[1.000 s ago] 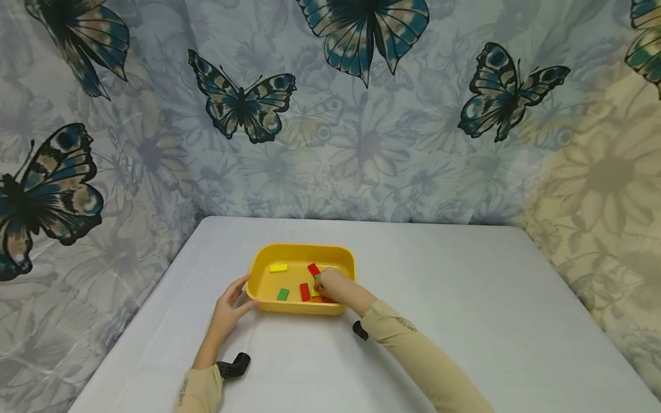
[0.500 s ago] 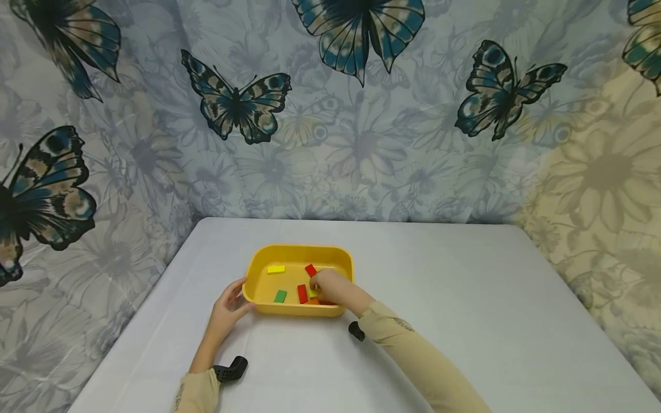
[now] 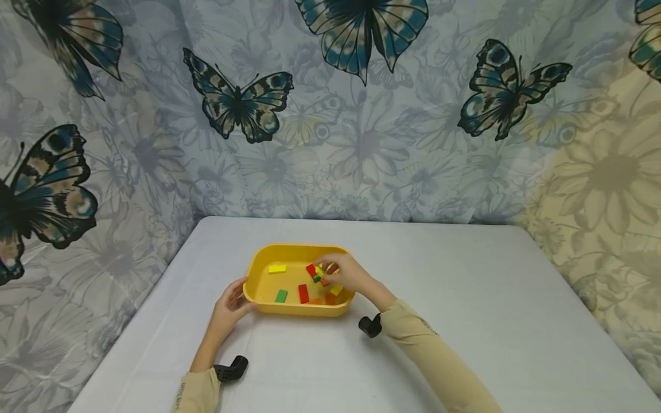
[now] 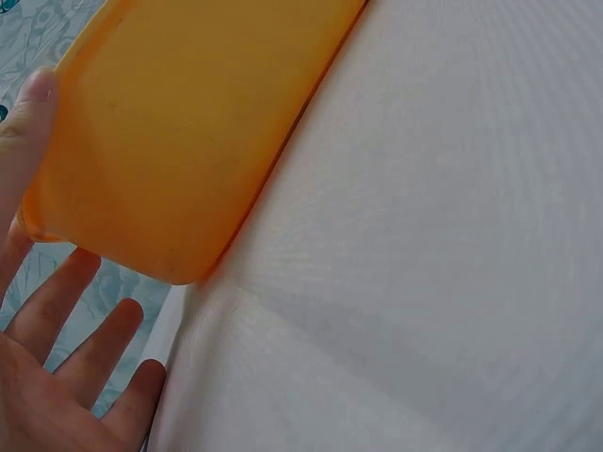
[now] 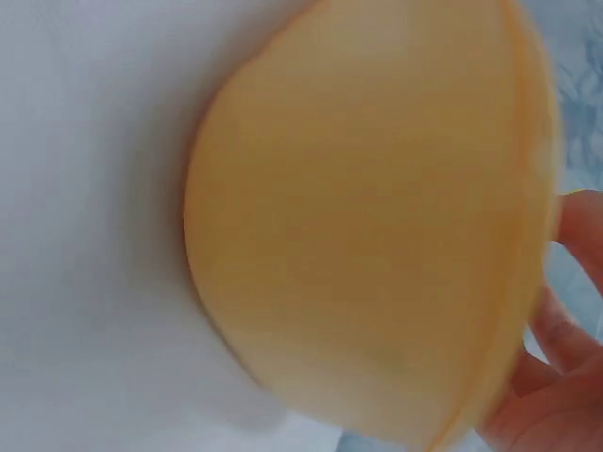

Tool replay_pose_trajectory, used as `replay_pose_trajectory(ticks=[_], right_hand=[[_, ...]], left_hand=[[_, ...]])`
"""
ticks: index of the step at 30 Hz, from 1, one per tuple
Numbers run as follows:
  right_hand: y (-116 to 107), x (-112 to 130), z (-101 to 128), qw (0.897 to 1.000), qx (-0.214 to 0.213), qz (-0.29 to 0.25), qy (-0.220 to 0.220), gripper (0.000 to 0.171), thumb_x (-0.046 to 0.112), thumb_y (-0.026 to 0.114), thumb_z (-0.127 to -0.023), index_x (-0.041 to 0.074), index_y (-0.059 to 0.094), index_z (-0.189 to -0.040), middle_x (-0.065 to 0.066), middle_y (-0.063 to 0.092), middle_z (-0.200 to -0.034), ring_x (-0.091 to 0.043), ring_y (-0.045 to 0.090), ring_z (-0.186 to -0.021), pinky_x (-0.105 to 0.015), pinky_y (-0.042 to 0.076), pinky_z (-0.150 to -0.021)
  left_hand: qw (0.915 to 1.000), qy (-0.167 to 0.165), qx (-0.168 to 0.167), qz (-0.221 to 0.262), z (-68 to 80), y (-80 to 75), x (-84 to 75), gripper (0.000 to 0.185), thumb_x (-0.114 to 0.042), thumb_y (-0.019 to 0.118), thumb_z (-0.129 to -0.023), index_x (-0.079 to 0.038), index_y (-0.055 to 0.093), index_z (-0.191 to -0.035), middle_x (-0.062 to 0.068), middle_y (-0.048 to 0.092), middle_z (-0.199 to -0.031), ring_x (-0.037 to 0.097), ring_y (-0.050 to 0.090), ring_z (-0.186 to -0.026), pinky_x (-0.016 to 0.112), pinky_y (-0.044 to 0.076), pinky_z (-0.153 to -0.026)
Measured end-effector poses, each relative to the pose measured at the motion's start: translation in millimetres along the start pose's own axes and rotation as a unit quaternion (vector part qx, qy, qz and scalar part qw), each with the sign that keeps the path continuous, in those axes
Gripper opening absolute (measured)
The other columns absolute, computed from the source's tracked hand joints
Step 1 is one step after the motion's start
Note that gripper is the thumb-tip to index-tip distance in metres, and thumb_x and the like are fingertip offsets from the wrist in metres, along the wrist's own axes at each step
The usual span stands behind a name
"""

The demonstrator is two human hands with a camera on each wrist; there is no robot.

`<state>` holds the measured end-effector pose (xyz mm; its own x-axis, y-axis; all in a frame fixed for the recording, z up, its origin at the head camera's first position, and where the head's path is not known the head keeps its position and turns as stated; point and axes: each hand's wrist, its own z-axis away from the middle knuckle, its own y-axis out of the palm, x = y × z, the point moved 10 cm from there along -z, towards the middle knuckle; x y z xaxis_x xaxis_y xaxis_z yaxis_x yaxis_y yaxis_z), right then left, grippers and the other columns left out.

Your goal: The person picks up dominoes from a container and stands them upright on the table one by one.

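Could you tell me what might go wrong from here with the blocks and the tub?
1. The right hand seems to pinch several small blocks at once, so one could slip back into the yellow tub.
2. The left hand only touches the tub's corner, so the tub might slide on the smooth table.

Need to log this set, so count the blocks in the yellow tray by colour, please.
Red blocks: 2
Yellow blocks: 2
Green blocks: 2
Orange blocks: 2
Total: at least 8 in plain sight; the right hand covers part of the cluster, so more may be hidden.
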<state>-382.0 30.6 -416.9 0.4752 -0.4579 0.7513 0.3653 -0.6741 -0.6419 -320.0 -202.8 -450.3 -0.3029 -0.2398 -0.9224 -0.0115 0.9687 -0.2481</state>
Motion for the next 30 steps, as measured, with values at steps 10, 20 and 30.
replay_pose_trajectory(ticks=[10, 20, 30], right_hand=[[-45, -15, 29, 0.993, -0.109, -0.034, -0.033, 0.031, 0.000, 0.064, -0.081, 0.003, 0.060, -0.111, -0.012, 0.061, -0.101, -0.023, 0.059, -0.084, -0.034, 0.048, -0.071], [-77, -5, 62, 0.984, -0.172, -0.046, -0.018, 0.028, -0.012, 0.061, -0.077, -0.010, 0.053, -0.104, -0.025, 0.057, -0.091, -0.038, 0.058, -0.079, -0.045, 0.048, -0.067], [-64, -54, 66, 0.988, -0.139, -0.053, 0.026, 0.028, -0.010, 0.063, -0.076, -0.008, 0.051, -0.102, -0.020, 0.056, -0.092, -0.034, 0.058, -0.082, -0.039, 0.048, -0.070]], left_hand=[[0.9999, -0.010, 0.012, -0.001, 3.2, 5.5, 1.2, 0.060, 0.001, 0.069, -0.076, 0.008, 0.039, -0.128, 0.027, 0.038, -0.130, 0.041, 0.037, -0.116, 0.051, 0.028, -0.092], [0.9997, -0.016, 0.019, 0.007, -0.6, 6.7, 3.4, 0.062, 0.003, 0.068, -0.076, 0.008, 0.036, -0.129, 0.026, 0.036, -0.132, 0.040, 0.036, -0.117, 0.049, 0.028, -0.092], [0.9991, -0.029, 0.027, 0.017, -1.2, 3.7, 7.0, 0.063, 0.004, 0.066, -0.077, 0.006, 0.033, -0.131, 0.028, 0.037, -0.131, 0.041, 0.037, -0.115, 0.040, 0.030, -0.093]])
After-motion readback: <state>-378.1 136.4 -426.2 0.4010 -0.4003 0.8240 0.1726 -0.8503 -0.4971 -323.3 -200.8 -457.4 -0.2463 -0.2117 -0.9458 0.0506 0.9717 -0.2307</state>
